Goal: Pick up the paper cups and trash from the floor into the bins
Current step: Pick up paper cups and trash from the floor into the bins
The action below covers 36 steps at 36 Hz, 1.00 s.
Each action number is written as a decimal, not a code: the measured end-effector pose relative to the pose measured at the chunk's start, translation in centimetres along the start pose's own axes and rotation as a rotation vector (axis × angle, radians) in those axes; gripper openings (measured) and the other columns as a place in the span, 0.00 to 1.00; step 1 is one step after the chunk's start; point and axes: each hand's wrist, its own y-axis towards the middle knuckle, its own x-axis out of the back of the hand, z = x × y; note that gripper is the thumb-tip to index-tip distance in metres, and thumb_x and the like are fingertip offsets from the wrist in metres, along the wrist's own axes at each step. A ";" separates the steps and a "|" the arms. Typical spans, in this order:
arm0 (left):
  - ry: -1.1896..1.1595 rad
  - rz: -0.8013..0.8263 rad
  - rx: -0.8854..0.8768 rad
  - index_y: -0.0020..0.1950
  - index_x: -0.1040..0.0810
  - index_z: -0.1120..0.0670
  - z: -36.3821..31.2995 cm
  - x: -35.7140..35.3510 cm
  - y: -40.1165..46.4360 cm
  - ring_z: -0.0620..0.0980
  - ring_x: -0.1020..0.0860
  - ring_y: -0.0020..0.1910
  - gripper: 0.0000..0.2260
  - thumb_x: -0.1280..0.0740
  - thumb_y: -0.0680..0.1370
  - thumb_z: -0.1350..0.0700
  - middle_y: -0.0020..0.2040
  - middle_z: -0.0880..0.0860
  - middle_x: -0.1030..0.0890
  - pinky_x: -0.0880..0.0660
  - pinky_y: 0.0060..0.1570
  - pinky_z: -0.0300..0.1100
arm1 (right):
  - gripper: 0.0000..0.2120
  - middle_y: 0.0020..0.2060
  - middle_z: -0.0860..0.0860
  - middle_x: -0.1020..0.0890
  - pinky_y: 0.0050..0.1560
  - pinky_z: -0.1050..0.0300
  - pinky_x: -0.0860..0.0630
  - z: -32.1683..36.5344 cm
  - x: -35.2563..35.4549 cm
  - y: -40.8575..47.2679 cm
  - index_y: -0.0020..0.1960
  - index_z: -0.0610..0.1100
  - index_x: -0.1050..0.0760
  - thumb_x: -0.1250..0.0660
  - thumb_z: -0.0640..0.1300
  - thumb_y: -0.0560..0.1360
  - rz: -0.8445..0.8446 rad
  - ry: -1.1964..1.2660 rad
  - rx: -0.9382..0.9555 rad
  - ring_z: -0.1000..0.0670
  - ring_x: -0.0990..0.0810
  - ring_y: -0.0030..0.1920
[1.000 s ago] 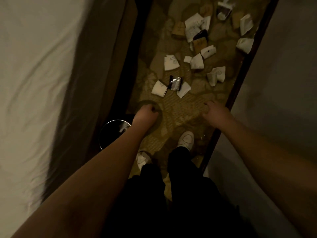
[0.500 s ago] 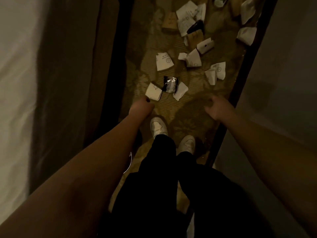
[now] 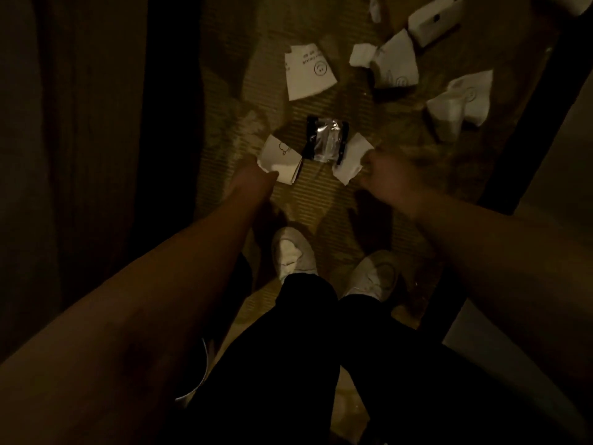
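The patterned floor [image 3: 321,200] forms a narrow lane running from 6 o'clock to 12 o'clock. A dark bed base [image 3: 167,107] bounds it on the 9 o'clock side; a dark frame edge [image 3: 526,149] cuts diagonally along the 3 o'clock side. Open floor remains between the two shoes and the nearest litter.

Left hand [image 3: 250,181]: its fingers meet the near edge of a flattened paper cup [image 3: 282,159] lying at 12 o'clock of the hand. The grip state cannot be told — the fingertips are hidden behind the cup edge and blurred.

Right hand [image 3: 382,171]: it touches a second crushed paper cup [image 3: 349,159] at 9 o'clock of the hand. The fingers appear curled, but motion blur prevents confirming a pinch.

Between the two cups lies a black-and-silver foil wrapper [image 3: 327,141], touching or just beside both.

Further litter toward 12 o'clock:
- a flattened cup with a printed smiley [image 3: 308,72];
- a crumpled cup with a tissue wad [image 3: 394,62];
- another crushed cup [image 3: 459,101] near the frame edge;
- a small white carton [image 3: 433,20] at the top.

White shoes [image 3: 293,253] stand at 6 o'clock of the hands, below black trousers [image 3: 305,348]. A curved bin rim [image 3: 202,377] shows behind the left forearm.
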 end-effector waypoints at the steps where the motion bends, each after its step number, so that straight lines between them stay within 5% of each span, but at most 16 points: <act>1: 0.006 -0.025 0.002 0.75 0.34 0.58 0.0 -0.6 1.0 0.59 0.29 0.69 0.29 0.30 0.78 0.49 0.71 0.59 0.29 0.29 0.65 0.50 | 0.21 0.68 0.39 0.28 0.64 0.47 0.29 0.1 -0.8 0.8 0.66 0.41 0.25 0.31 0.50 0.77 -0.022 -0.047 0.060 0.38 0.29 0.67; 6: -0.012 -0.094 -0.006 0.76 0.39 0.59 -0.2 -2.8 4.8 0.59 0.31 0.70 0.35 0.27 0.75 0.47 0.73 0.60 0.32 0.30 0.67 0.53 | 0.19 0.63 0.36 0.25 0.65 0.32 0.33 1.1 -4.6 4.9 0.63 0.40 0.22 0.31 0.46 0.74 -0.120 -0.142 0.293 0.32 0.28 0.64; 10: -0.049 -0.113 0.015 0.74 0.37 0.58 0.1 -4.1 7.1 0.59 0.30 0.68 0.38 0.24 0.71 0.46 0.71 0.58 0.31 0.29 0.65 0.56 | 0.25 0.72 0.43 0.32 0.70 0.41 0.43 1.8 -5.3 7.6 0.73 0.48 0.30 0.33 0.51 0.77 -0.102 -0.246 0.317 0.40 0.37 0.73; 18: 0.043 -0.154 -0.033 0.76 0.38 0.59 0.4 -5.3 8.9 0.58 0.34 0.71 0.38 0.26 0.73 0.44 0.73 0.60 0.35 0.35 0.71 0.51 | 0.19 0.73 0.42 0.33 0.70 0.44 0.45 0.6 -7.1 9.5 0.69 0.45 0.26 0.37 0.50 0.80 -0.150 -0.332 0.290 0.39 0.38 0.73; 25: -0.171 -0.105 -0.043 0.71 0.34 0.60 0.1 -4.6 7.4 0.54 0.26 0.64 0.28 0.27 0.76 0.53 0.68 0.58 0.27 0.32 0.51 0.37 | 0.14 0.63 0.40 0.24 0.62 0.38 0.35 -0.5 -6.5 7.5 0.56 0.43 0.18 0.32 0.50 0.75 -0.311 -0.149 0.315 0.34 0.29 0.65; 30: -0.299 -0.058 -0.054 0.72 0.36 0.56 0.3 -3.4 5.3 0.50 0.24 0.58 0.27 0.28 0.76 0.57 0.64 0.54 0.24 0.25 0.52 0.43 | 0.12 0.58 0.38 0.23 0.58 0.50 0.31 -2.9 -4.7 5.0 0.54 0.40 0.18 0.31 0.47 0.77 -0.337 0.139 0.200 0.38 0.26 0.59; 36: -0.424 0.251 -0.068 0.67 0.24 0.54 -0.7 -2.9 3.7 0.53 0.20 0.57 0.18 0.29 0.77 0.57 0.61 0.55 0.19 0.22 0.59 0.53 | 0.14 0.53 0.50 0.24 0.39 0.75 0.35 -6.2 -3.8 3.8 0.62 0.39 0.22 0.34 0.46 0.81 -0.260 0.575 -0.121 0.53 0.26 0.53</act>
